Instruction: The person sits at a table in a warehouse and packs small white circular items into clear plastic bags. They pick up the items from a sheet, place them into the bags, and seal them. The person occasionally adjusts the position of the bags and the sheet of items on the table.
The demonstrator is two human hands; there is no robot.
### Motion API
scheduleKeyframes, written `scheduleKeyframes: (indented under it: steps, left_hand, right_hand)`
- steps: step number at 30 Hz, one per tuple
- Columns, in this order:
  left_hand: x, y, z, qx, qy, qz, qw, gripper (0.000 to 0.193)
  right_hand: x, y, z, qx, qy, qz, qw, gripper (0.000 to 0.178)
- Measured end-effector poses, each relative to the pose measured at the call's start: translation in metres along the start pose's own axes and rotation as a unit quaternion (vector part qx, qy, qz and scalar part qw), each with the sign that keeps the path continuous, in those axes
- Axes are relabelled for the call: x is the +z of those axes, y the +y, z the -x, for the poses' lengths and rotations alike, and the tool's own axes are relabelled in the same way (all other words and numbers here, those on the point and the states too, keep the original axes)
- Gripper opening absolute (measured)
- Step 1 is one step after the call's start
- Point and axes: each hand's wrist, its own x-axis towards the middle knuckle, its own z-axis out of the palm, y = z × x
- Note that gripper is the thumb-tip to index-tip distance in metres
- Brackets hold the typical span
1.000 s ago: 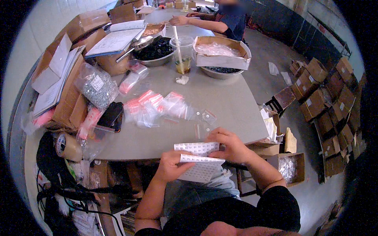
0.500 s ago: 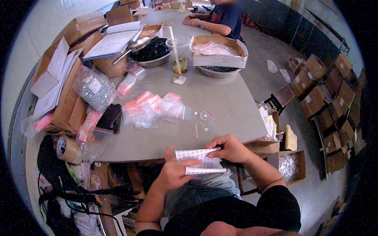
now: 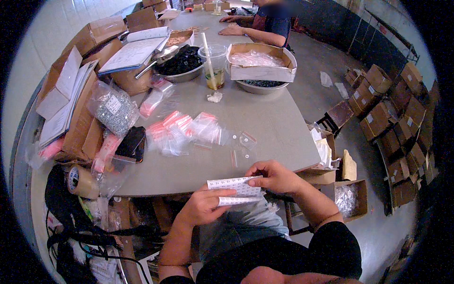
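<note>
One folded label sheet (image 3: 231, 183), two metal bowls (image 3: 191, 75), one tape roll (image 3: 85, 183)

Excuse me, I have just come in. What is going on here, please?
A seated person holds a folded white sheet with printed rows over their lap, near the table's edge. The left hand grips its left side, and the right hand is at its upper right corner. On the table ahead lie clear plastic bags with red edges, in a loose pile. At the far end, another person rests their hands on the tabletop.
</note>
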Motion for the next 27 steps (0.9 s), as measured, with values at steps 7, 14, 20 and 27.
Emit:
scheduleKeyframes:
  steps: [7, 14, 20, 27]
  left_hand:
    - [-0.003, -0.009, 0.0, -0.004, -0.018, 0.019, 1.0, 0.019]
    - [-0.004, -0.017, -0.004, -0.038, -0.001, 0.044, 0.998, 0.019]
    - [-0.003, -0.024, -0.004, -0.028, -0.016, 0.043, 0.999, 0.016]
    - [-0.008, -0.026, -0.014, -0.021, -0.033, 0.023, 0.999, 0.019]
  right_hand:
    - [0.003, 0.002, -0.008, 0.032, 0.043, 0.101, 0.993, 0.017]
    - [0.005, -0.017, -0.01, -0.029, 0.079, 0.189, 0.978, 0.014]
    - [0.0, -0.023, -0.012, -0.074, 0.056, 0.272, 0.958, 0.015]
    - [0.002, -0.026, -0.012, -0.121, 0.085, 0.346, 0.927, 0.013]
